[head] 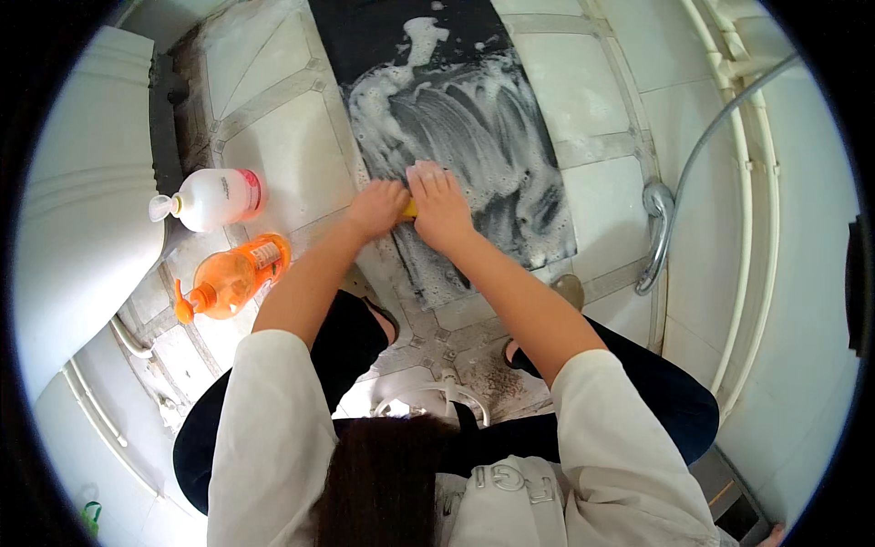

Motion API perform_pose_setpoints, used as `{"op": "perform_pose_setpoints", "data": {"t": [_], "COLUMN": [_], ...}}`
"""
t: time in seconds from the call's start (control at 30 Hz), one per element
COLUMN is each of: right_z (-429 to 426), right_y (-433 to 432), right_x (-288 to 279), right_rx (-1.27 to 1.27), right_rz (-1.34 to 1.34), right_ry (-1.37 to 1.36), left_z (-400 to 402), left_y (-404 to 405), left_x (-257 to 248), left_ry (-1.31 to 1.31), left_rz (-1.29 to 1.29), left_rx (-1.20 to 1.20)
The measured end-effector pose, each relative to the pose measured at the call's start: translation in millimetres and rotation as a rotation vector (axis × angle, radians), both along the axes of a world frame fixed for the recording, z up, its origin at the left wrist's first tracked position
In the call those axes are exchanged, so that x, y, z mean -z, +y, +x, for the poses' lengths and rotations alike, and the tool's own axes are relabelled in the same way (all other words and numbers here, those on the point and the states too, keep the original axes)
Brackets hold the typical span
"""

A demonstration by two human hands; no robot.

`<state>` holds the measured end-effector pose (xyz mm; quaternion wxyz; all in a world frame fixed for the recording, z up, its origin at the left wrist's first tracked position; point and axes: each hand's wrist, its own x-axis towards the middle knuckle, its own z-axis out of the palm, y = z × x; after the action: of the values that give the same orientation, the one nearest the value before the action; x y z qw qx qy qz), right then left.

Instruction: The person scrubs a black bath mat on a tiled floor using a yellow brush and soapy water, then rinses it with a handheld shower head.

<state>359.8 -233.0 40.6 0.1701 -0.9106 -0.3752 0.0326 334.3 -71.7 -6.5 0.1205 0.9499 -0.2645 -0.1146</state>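
A long black mat [451, 130] lies on the tiled floor before me, streaked with white soap suds. Both my hands are over its left edge. Between them shows a bit of a yellow scrubber [410, 209]; the fingers hide most of it, so its exact kind cannot be told. My left hand [380, 206] is curled around its left side. Pressed close beside it, my right hand [441, 208] covers the right side with its fingers pointing away from me. Thicker foam [422, 41] sits on the mat's far part.
To the left, a clear pump bottle [215, 198] with pinkish contents and an orange pump bottle [236, 273] stand by a white appliance [96, 184]. A chrome shower head [657, 232] with its hose rests at the right wall, near white pipes [745, 205]. My feet flank the mat's near end.
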Motion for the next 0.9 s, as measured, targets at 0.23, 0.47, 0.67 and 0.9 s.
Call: {"op": "perform_pose_setpoints", "data": {"t": [0.23, 0.47, 0.67, 0.9], "right_z": [-73, -99, 24, 133], "right_y": [-42, -59, 30, 99], "right_x": [-3, 2, 19, 18], "right_rx": [-0.158, -0.018, 0.002, -0.200], "right_rz": [-0.309, -0.296, -0.197, -0.286], "right_ry": [0.479, 0.492, 0.306, 0.210], "left_z": [-83, -67, 35, 103], "left_y": [-63, -52, 31, 93], "left_x": [-19, -11, 10, 10], "left_ry": [0.271, 0.235, -0.075, -0.388], "left_rz": [0.085, -0.080, 0.018, 0.076], "left_rx": [0.100, 0.307, 0.086, -0.101]}}
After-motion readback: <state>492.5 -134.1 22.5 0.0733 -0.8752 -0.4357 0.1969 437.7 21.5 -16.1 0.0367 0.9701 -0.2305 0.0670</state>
